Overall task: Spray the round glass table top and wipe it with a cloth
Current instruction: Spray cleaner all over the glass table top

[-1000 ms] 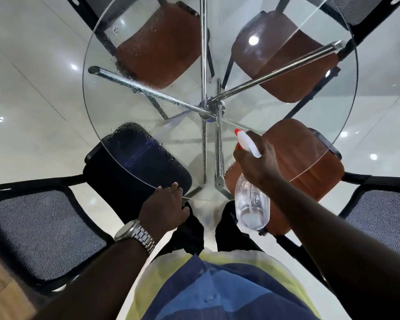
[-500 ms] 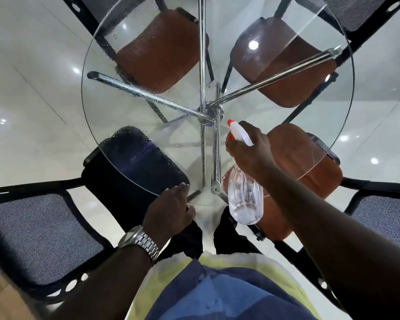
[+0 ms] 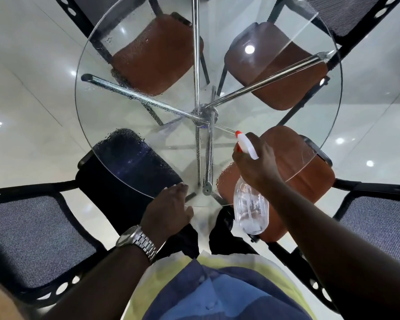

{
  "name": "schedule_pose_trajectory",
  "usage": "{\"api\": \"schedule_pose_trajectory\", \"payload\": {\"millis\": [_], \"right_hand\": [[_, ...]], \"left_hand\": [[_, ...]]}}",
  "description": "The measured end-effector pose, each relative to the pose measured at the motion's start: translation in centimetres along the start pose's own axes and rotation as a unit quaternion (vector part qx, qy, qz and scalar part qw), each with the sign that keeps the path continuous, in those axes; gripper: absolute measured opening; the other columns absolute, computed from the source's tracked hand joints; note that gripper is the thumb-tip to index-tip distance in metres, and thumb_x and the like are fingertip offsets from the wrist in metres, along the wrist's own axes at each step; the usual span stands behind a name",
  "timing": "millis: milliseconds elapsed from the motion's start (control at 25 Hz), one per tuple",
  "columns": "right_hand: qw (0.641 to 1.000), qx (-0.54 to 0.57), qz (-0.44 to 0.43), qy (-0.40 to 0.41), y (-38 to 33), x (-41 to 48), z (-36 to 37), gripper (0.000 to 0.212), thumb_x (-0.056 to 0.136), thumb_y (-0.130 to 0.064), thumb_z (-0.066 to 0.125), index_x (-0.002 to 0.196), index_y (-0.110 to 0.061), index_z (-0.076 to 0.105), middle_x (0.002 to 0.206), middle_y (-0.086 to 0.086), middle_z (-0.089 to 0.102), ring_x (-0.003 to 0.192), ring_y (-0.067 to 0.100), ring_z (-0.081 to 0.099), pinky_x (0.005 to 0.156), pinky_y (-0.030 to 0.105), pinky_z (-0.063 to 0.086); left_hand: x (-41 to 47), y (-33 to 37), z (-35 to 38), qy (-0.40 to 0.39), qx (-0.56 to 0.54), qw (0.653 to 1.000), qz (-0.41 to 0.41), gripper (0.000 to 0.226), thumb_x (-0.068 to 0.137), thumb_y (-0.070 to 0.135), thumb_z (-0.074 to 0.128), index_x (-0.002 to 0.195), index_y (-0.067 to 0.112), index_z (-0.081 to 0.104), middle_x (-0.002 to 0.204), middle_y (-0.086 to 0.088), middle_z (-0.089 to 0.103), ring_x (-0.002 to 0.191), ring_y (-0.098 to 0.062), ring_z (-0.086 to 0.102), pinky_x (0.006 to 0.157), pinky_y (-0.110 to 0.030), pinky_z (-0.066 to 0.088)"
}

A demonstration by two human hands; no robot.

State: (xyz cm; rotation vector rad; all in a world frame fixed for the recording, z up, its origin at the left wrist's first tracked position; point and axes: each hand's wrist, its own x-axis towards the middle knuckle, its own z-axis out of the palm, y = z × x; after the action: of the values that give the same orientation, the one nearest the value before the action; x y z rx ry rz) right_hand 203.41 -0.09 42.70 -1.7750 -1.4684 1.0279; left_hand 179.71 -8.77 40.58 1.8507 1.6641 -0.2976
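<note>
Half a second on, the spray bottle (image 3: 249,211) had drawn a little to the right, away from the chrome hub (image 3: 206,112), while our left hand (image 3: 168,211) had hardly shifted on the near rim. We stood over the round glass worktop (image 3: 116,112), looking straight down through it. Our right hand (image 3: 256,165) gripped the bottle by its neck, fingers (image 3: 238,155) curled round the white spray head. Its red nozzle (image 3: 237,133) pointed up and left, toward the middle of the glass. The clear body of the bottle hung tilted above the near edge, with a little liquid low inside. Our left fingers (image 3: 178,188) lay close together, their tips on the glass rim; we could not tell whether the thumb reached beneath. A metal wristwatch (image 3: 136,239) sat on that wrist. Droplets (image 3: 129,93) beaded the left half of the glass, over a chrome spoke and the black seat (image 3: 134,158). Brown seats (image 3: 157,54) showed through the worktop at the far side and at the near right.
</note>
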Motion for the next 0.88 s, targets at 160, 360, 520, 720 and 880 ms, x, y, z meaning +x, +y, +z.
{"api": "schedule_pose_trajectory", "payload": {"millis": [160,360,520,720,880], "right_hand": [[0.998,0.031,0.022,0.046,1.4,-1.6,-1.1,0.01,0.09,-0.008,0.07,0.099,-0.011,0.066,0.082,-0.007,0.064,0.077,0.022,0.063,0.075,0.058,0.059],[0.998,0.026,0.019,0.052,3.2,-4.0,-1.9,0.02,0.088,-0.003,0.071,0.107,0.0,0.066,0.086,0.002,0.066,0.082,0.03,0.065,0.075,0.061,0.057],[0.998,0.01,0.027,0.051,4.5,-6.4,-2.7,0.011,0.083,-0.005,0.068,0.086,-0.013,0.062,0.076,0.004,0.062,0.065,0.023,0.058,0.059,0.045,0.05],[0.994,0.015,0.09,0.056,5.6,-9.4,-2.7,0.011,0.087,-0.006,0.07,0.092,-0.014,0.064,0.078,0.006,0.063,0.067,0.027,0.061,0.06,0.046,0.052],[0.986,0.022,0.135,0.09,6.1,-11.6,-1.4,0.015,0.084,-0.009,0.067,0.083,-0.023,0.063,0.072,-0.004,0.06,0.063,0.021,0.057,0.057,0.04,0.048]], "left_hand": [[0.0,0.1,0.3,0.011,-0.008,1.0,0.007,0.069,0.098,0.039,0.056,0.158,0.013,0.035,0.166,-0.003,0.035,0.153,-0.018,0.03,0.126,-0.03,0.015],[-0.1,0.0,0.6,0.001,0.009,1.0,0.021,0.07,0.099,0.04,0.056,0.16,0.016,0.031,0.168,-0.001,0.03,0.155,-0.016,0.026,0.126,-0.029,0.013],[-0.4,0.4,0.8,0.001,0.013,0.999,0.042,0.071,0.098,0.041,0.057,0.16,0.018,0.031,0.169,0.002,0.028,0.155,-0.013,0.023,0.125,-0.026,0.013],[0.3,0.1,1.2,-0.007,0.032,0.995,0.096,0.071,0.096,0.037,0.062,0.157,0.013,0.037,0.167,-0.004,0.032,0.154,-0.019,0.028,0.128,-0.032,0.018],[0.1,-1.3,1.6,-0.024,0.069,0.987,0.144,0.073,0.094,0.04,0.064,0.157,0.012,0.038,0.166,-0.006,0.034,0.154,-0.021,0.029,0.128,-0.038,0.022]]}}
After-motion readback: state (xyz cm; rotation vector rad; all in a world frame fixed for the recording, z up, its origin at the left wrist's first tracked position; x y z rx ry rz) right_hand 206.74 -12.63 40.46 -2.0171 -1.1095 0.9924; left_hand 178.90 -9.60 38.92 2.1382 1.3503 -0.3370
